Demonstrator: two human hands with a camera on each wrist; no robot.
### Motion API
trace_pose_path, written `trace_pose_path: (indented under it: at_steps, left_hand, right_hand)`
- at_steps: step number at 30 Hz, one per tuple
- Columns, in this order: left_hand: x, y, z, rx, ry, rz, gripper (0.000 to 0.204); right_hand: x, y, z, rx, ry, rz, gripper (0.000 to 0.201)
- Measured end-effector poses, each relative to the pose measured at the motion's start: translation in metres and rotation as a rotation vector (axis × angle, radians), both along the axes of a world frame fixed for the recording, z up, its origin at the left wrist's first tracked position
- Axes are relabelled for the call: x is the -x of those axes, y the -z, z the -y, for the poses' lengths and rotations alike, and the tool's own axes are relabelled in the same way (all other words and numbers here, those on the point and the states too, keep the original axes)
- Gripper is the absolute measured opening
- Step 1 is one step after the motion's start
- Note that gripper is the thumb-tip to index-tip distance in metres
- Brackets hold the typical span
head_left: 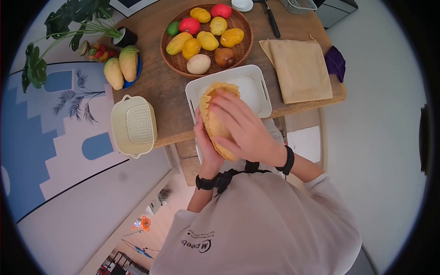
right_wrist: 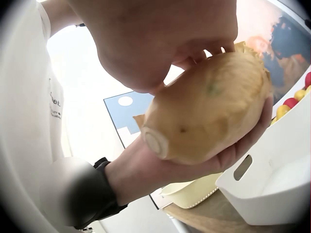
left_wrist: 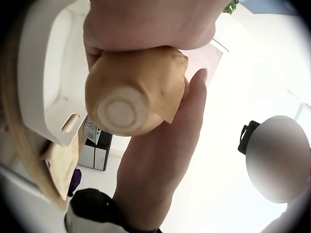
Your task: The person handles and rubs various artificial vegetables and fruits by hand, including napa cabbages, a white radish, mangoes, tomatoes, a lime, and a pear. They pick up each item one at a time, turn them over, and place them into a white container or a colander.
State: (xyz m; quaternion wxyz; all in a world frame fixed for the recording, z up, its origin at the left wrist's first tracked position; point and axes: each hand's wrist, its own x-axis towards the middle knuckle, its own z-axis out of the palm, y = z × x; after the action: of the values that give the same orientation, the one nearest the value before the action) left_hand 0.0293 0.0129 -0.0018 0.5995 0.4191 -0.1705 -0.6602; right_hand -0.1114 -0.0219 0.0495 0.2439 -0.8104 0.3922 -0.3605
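Both hands hold a tan, oblong, husk-like thing (head_left: 215, 126) in front of the body, over the near rim of a white tray (head_left: 264, 98). It has a ruffled edge at its far end. A pale round stub marks its near end in the left wrist view, where the tan skin (left_wrist: 129, 77) has a loose flap. My left hand (head_left: 209, 146) cups it from the left and below. The right hand (head_left: 252, 137) lies over its top, fingers at the ruffled edge and thumb along the near side. What those fingertips touch inside the edge is hidden.
A wicker basket (head_left: 250, 46) of fruit stands behind the tray. Left are a cream colander (head_left: 150, 110) and a blue plate (head_left: 137, 78) bearing two similar husk-like things. A knife (head_left: 273, 24), folded tan cloth (head_left: 302, 71) and purple cloth (head_left: 336, 64) lie right.
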Motion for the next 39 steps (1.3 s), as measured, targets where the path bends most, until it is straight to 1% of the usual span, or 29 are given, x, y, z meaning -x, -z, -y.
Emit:
trace_pose_path:
  at_steps: [3,5,6,7,9,12,15,18,21,24,27,30,33,36,39]
  left_hand:
    - [0.000,-0.003,-0.002,-0.083,-0.027,-0.072,0.051]
    - [-0.002,0.003,-0.007,0.027,-0.004,-0.036,0.052]
    - [-0.003,0.005,-0.007,0.022,0.003,-0.075,0.052]
    - [-0.003,0.005,-0.006,0.016,0.009,-0.115,0.053]
    - [-0.003,0.001,-0.002,-0.124,0.001,-0.306,0.054]
    - [-0.008,0.014,-0.009,-0.111,0.002,-0.248,0.057]
    - [-0.007,0.018,-0.012,-0.063,-0.014,-0.330,0.059]
    - [-0.003,0.003,-0.010,-0.094,-0.011,-0.359,0.062]
    - [-0.007,0.011,-0.011,-0.140,-0.001,-0.498,0.063]
    - [-0.006,0.008,-0.009,-0.092,0.019,-0.513,0.064]
    - [-0.004,-0.006,-0.008,-0.023,0.026,-0.466,0.065]
    - [-0.003,-0.008,-0.008,-0.028,0.030,-0.341,0.066]
    - [-0.008,0.007,-0.011,0.021,0.068,-0.551,0.067]
    - [-0.011,0.008,-0.009,0.003,0.063,-0.661,0.067]
    - [-0.002,-0.013,0.000,0.109,0.120,-0.778,0.067]
  right_hand:
    - [-0.001,0.009,-0.004,0.015,-0.031,0.035,0.070]
    - [-0.001,0.000,-0.013,0.068,-0.092,-0.083,0.070]
    - [-0.001,-0.003,-0.016,0.096,-0.121,-0.144,0.070]
    - [0.002,-0.001,-0.013,0.067,-0.081,-0.064,0.069]
    - [0.010,0.006,-0.006,0.004,-0.011,0.093,0.069]
    - [0.007,-0.005,-0.019,0.021,-0.096,-0.011,0.068]
    - [0.008,0.001,-0.019,0.007,-0.110,0.087,0.068]
    - [0.008,0.001,-0.011,-0.010,-0.006,0.178,0.069]
    - [0.004,0.002,-0.030,0.016,-0.099,0.017,0.069]
    - [0.008,0.003,-0.027,-0.013,-0.145,0.057,0.069]
    - [0.005,0.009,-0.010,-0.042,-0.006,0.238,0.070]
    - [0.004,0.006,-0.029,0.016,-0.090,0.073,0.071]
    - [0.012,0.006,-0.028,0.000,-0.164,0.020,0.072]
    - [0.013,0.014,-0.018,0.000,-0.053,0.154,0.071]
    - [0.011,0.017,-0.043,0.076,-0.168,-0.021,0.072]
